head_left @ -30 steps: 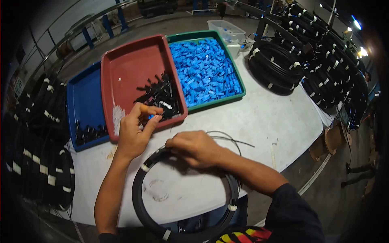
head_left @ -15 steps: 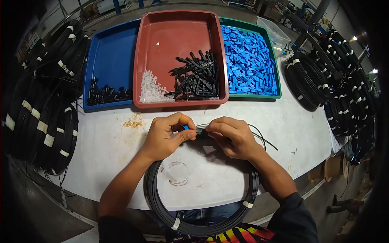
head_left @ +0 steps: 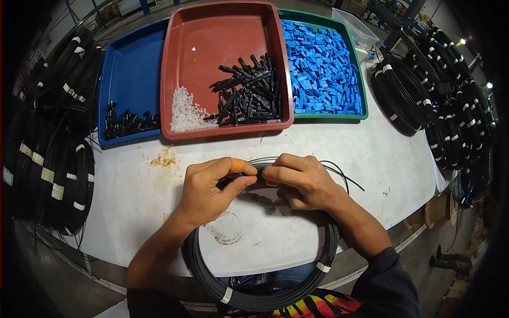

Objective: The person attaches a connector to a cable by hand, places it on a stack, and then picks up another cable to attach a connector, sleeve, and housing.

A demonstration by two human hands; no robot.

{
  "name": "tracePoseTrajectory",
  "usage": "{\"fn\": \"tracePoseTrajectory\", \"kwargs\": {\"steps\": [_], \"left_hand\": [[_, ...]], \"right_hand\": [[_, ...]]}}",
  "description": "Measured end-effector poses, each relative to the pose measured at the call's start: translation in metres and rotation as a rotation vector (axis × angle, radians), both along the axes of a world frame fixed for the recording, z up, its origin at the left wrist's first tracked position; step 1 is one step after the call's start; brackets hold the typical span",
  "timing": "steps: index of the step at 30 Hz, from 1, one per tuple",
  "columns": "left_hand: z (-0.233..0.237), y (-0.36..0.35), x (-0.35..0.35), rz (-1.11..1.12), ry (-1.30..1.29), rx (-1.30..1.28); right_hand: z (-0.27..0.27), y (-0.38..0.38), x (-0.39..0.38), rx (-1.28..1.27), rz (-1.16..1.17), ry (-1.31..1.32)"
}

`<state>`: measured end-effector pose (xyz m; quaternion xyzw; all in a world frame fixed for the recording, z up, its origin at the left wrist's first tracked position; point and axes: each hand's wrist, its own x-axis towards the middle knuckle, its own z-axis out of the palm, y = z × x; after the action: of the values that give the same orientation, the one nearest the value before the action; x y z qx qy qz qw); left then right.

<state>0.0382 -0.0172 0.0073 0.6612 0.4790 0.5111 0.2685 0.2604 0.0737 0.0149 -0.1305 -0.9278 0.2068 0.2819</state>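
A black cable coil (head_left: 323,254) with white tape bands lies on the white table (head_left: 371,159) in front of me. My left hand (head_left: 212,188) pinches a small blue connector part at the cable's end, mostly hidden by my fingers. My right hand (head_left: 297,177) grips the black cable end right beside it; thin cable tails (head_left: 347,180) stick out to the right. Both hands meet above the coil's far edge.
Three trays stand behind: a blue tray (head_left: 127,74) with a few black parts, a red tray (head_left: 212,32) holding white bits and black connectors (head_left: 246,95), and a green tray (head_left: 363,114) full of blue parts. Stacks of black cable coils flank left (head_left: 47,138) and right (head_left: 445,90).
My left hand came back from the red tray with a blue part and joined my right hand at the cable end. The view shifted, so the trays sit higher and more centred.
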Motion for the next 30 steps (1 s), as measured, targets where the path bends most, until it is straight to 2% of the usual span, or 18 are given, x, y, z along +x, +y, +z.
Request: {"fn": "tracePoseTrajectory", "kwargs": {"steps": [10, 12, 19, 21, 30], "left_hand": [[0.006, -0.002, -0.002, -0.067, 0.144, 0.068], [0.007, -0.003, -0.001, -0.024, 0.087, -0.05], [0.0, 0.0, 0.0, 0.007, 0.06, -0.002], [-0.003, 0.0, 0.0, -0.002, -0.03, -0.022], [0.0, -0.001, -0.001, -0.03, 0.001, -0.037]], "right_hand": [[-0.002, 0.001, 0.002, -0.094, 0.067, 0.008], [-0.002, 0.001, 0.001, -0.109, 0.069, -0.003], [-0.002, -0.001, -0.001, -0.061, 0.041, 0.063], [-0.002, -0.001, 0.0, -0.06, 0.043, 0.063], [-0.005, 0.0, 0.001, -0.068, 0.045, 0.046]]}}
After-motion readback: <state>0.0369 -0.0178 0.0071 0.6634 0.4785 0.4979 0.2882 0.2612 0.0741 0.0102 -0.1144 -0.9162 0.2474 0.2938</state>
